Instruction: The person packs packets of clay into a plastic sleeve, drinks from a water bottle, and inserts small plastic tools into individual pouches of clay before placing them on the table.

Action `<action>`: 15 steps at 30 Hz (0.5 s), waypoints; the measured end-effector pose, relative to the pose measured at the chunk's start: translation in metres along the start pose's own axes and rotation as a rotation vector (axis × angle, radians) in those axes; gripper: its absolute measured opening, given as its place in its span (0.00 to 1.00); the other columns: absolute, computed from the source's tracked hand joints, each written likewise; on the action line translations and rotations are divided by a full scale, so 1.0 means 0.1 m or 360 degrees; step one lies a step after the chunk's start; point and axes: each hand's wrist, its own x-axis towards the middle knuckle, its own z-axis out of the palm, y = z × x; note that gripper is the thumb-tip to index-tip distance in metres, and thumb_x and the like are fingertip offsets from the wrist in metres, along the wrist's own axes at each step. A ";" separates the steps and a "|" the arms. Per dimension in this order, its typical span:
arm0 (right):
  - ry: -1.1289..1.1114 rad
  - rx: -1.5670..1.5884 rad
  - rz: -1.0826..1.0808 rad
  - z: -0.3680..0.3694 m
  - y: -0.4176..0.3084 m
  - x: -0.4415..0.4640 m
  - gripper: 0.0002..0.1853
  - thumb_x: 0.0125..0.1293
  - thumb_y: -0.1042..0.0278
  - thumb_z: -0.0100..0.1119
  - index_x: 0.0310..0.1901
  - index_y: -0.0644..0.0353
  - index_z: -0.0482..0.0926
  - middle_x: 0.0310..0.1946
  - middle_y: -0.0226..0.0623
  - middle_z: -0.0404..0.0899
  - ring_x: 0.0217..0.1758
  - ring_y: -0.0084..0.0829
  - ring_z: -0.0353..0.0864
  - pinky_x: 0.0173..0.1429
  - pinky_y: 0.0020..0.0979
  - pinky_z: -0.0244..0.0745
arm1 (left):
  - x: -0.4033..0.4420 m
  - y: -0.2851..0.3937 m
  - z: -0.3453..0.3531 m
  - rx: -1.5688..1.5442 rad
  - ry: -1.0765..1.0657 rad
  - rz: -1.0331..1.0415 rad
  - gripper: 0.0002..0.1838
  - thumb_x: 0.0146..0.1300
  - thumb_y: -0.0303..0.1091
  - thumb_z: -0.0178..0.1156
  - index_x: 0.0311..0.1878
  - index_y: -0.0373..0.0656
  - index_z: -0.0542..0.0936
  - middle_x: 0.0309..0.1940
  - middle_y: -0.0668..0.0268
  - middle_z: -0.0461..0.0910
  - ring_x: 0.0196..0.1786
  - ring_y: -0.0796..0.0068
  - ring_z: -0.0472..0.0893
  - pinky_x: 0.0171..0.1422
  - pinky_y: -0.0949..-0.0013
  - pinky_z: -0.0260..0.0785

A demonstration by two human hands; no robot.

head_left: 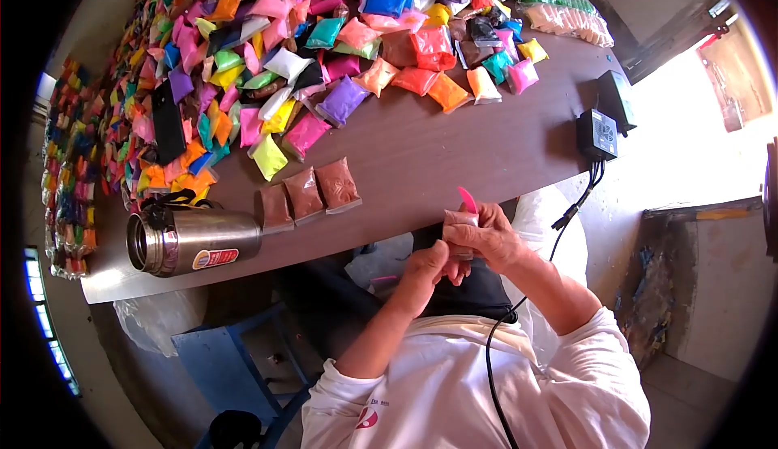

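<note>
Over my lap, just off the table's front edge, both hands are together on a small clear packet (460, 220) with brown contents. My left hand (423, 272) grips its lower part, thumb against the side. Around the upper part are the closed fingers of my right hand (492, 237). A thin pink piece with a rounded tip (468, 198) sticks up from the right fingers; its lower end is hidden, so its kind is unclear. Three similar brown packets (305, 194) lie in a row on the table, left of my hands.
A large heap of colourful packets (344, 100) covers the table's far and left parts. A steel flask (219, 237) lies on its side at the front left. Black boxes with cables (598, 134) sit at the right edge. A blue chair (223, 368) stands below left.
</note>
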 end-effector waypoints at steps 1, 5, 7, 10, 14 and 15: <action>0.0000 0.0000 0.0001 0.02 0.02 0.00 0.12 0.67 0.63 0.60 0.33 0.63 0.74 0.23 0.39 0.79 0.24 0.33 0.84 0.24 0.29 0.81 | 0.00 0.00 0.00 0.0197 0.0022 0.0039 0.27 0.69 0.60 0.47 0.36 0.42 0.78 0.29 0.68 0.75 0.33 0.75 0.74 0.35 0.72 0.65; 0.0114 -0.0064 -0.0049 0.10 0.02 0.03 0.13 0.69 0.62 0.58 0.34 0.64 0.73 0.25 0.38 0.79 0.24 0.30 0.83 0.26 0.27 0.81 | 0.00 0.02 -0.02 0.0329 0.0072 0.0186 0.27 0.72 0.56 0.45 0.27 0.43 0.75 0.26 0.68 0.74 0.30 0.76 0.73 0.35 0.73 0.64; 0.0079 -0.0094 -0.0081 0.15 0.02 0.02 0.13 0.69 0.61 0.58 0.35 0.64 0.73 0.26 0.38 0.79 0.24 0.29 0.83 0.27 0.26 0.81 | -0.01 0.07 0.02 0.0384 0.0190 0.0214 0.27 0.73 0.56 0.43 0.25 0.44 0.71 0.24 0.69 0.73 0.29 0.77 0.73 0.35 0.74 0.64; 0.0369 -0.0300 -0.0118 0.23 0.02 0.01 0.14 0.69 0.60 0.58 0.37 0.64 0.73 0.28 0.38 0.79 0.23 0.28 0.82 0.26 0.26 0.81 | 0.01 0.09 0.02 0.0423 0.0182 0.0259 0.28 0.73 0.56 0.41 0.25 0.44 0.72 0.23 0.68 0.73 0.28 0.78 0.74 0.34 0.76 0.64; 0.0331 -0.0328 -0.0055 0.19 0.02 0.02 0.10 0.66 0.65 0.57 0.38 0.65 0.73 0.26 0.39 0.81 0.22 0.28 0.82 0.22 0.25 0.78 | 0.00 0.07 0.04 0.0510 0.0218 0.0289 0.29 0.73 0.57 0.41 0.24 0.43 0.72 0.23 0.68 0.74 0.27 0.78 0.74 0.33 0.76 0.65; 0.0294 -0.0237 -0.0015 0.18 0.02 0.02 0.10 0.66 0.66 0.57 0.36 0.65 0.73 0.26 0.39 0.81 0.21 0.28 0.82 0.22 0.25 0.78 | 0.00 0.04 0.04 0.0511 0.0192 0.0269 0.30 0.73 0.58 0.41 0.24 0.43 0.72 0.23 0.67 0.75 0.27 0.79 0.74 0.32 0.76 0.65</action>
